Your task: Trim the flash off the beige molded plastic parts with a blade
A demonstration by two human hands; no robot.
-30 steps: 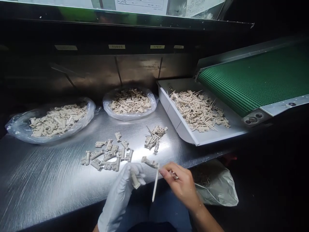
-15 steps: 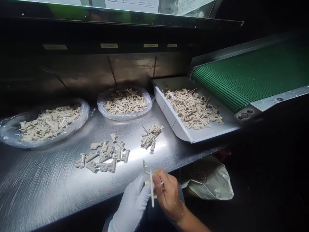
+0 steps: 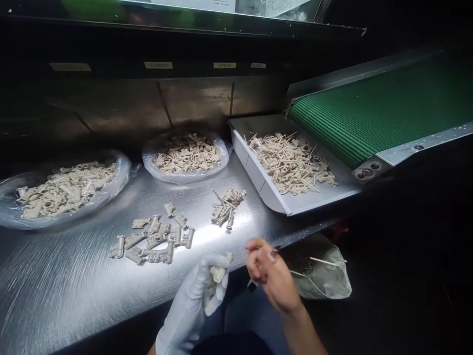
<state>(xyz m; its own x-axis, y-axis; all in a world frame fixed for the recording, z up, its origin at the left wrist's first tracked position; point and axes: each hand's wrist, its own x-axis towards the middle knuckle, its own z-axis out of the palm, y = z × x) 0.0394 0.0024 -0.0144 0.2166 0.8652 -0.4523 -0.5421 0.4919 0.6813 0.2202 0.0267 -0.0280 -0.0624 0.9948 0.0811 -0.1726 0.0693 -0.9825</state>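
My left hand, in a white glove, is closed on beige plastic parts just off the front edge of the steel table. My bare right hand hovers to its right with fingers curled in a pinch; a small pale tip shows at the fingertips, too small to name. Thin beige runner sticks lie on the grey waste bag beyond my right hand. Several separated parts are spread on the table ahead of my left hand.
A small cluster of parts with runners lies mid-table. A grey tray holds unsorted parts below a green conveyor belt. Two plastic-lined heaps of parts sit at the back and left. A metal wall rises behind.
The long runner stick has left my right hand, and sticks now lie on the waste bag. My hands, joined half a second ago, have moved apart; the left keeps its parts.
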